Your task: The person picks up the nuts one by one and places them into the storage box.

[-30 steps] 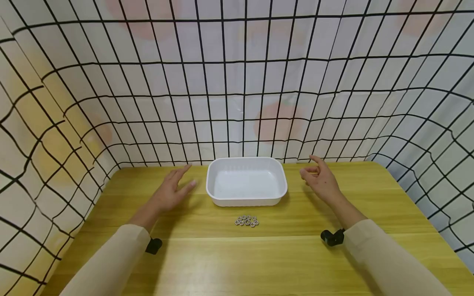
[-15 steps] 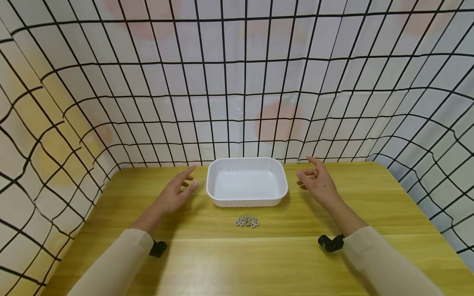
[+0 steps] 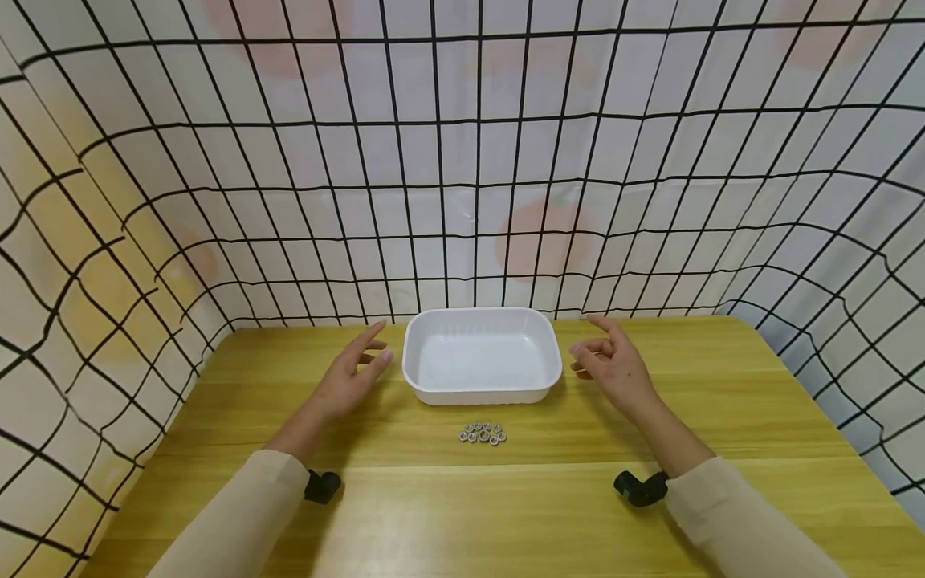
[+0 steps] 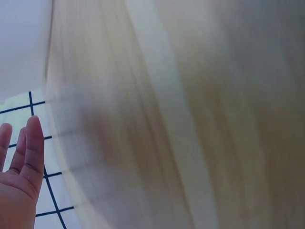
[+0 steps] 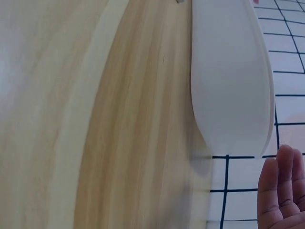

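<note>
A white rectangular tray point(image 3: 481, 396) stands at the back of the wooden table, its inside bare. In front of it lie several small metal nuts point(image 3: 483, 434) in a tight cluster. To the tray's left hovers my left hand point(image 3: 347, 382), fingers loosely extended, holding nothing. On the other side my right hand point(image 3: 617, 371) is raised near the tray's right end, its fingers loosely bent around nothing. Both hands are apart from the tray. In the right wrist view the tray's side wall point(image 5: 231, 81) fills the upper right, with fingers point(image 5: 285, 186) below it.
A wooden table point(image 3: 433, 514) spreads under everything. Behind and to both sides rises a black grid point(image 3: 477, 120) over a pale patterned backing. Dark wrist cameras point(image 3: 322, 486) hang below the sleeves.
Both hands have drifted a little inward, closer to the tray's ends. The right hand has also dropped slightly toward me. Tray and nuts have stayed in place.
</note>
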{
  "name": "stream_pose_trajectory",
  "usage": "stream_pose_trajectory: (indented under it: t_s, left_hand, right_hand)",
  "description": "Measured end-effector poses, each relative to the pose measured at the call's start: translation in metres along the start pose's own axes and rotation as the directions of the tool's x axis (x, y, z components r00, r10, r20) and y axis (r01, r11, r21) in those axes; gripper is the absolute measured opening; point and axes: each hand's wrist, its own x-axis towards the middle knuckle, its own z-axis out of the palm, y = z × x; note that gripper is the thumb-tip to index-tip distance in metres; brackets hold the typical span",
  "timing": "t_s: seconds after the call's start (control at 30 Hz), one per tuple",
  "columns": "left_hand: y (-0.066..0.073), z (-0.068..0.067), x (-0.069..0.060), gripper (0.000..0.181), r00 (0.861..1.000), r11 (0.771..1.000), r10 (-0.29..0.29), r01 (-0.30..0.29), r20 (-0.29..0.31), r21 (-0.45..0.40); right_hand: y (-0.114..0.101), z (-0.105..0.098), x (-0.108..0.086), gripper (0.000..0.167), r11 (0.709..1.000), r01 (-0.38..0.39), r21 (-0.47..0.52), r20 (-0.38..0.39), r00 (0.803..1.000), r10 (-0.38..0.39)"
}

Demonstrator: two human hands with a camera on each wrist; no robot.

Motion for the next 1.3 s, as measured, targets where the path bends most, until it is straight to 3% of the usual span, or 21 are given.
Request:
stream_pose_trajectory:
  t_s: [0.2,0.57,1.07,1.3]
  left_hand:
    - [0.003,0.007,0.003,0.063,1.000,0.998,-0.014,0.013,-0.017,-0.059]
    - [0.007,0.019,0.003,0.065,0.995,0.979,-0.094,0.087,-0.026,-0.183]
    - [0.010,0.030,0.011,0.061,0.993,0.943,-0.116,0.111,0.001,-0.313]
    - [0.012,0.035,0.013,0.057,0.990,0.937,-0.136,0.119,-0.029,-0.328]
  right_hand:
    - [-0.002,0.005,-0.005,0.068,1.000,0.008,0.019,0.011,1.000,-0.008]
    - [-0.004,0.012,-0.017,0.066,1.000,-0.019,0.007,0.045,0.999,0.018]
    - [-0.012,0.027,-0.031,0.046,1.000,-0.019,-0.007,0.198,0.980,0.020]
    - [-0.014,0.036,-0.040,0.038,1.000,-0.013,-0.014,0.265,0.964,0.016]
